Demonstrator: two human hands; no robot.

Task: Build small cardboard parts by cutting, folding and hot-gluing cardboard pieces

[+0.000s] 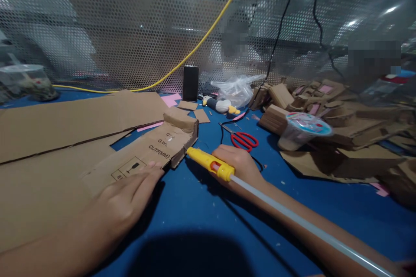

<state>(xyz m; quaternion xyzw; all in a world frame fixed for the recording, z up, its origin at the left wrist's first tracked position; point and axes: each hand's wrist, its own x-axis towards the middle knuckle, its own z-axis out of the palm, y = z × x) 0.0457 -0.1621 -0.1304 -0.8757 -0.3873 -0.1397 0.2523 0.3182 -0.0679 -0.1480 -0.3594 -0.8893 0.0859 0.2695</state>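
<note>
While the left hand point(125, 201) is pressing flat, fingers spread, on the printed cardboard piece point(146, 153) lying on the blue table point(201, 207), the right hand point(238, 165) is clamping its grip on a yellow glue gun point(209, 163), nozzle seemingly touching the folded flap; gluing looks underway, and steady pressure comes next.

The desk point(201, 207) is bright blue, and the cardboard point(143, 149) on it is plain brown with black letters and little black signs printed on it. The glue gun point(211, 163) is yellow with a small red spot and a see-through white stick, and the scissors point(243, 140) have red handles. Small paper scraps point(171, 99) are pink, the cable point(195, 47) is yellow, and the cup lid point(308, 123) is light blue with pink.
</note>
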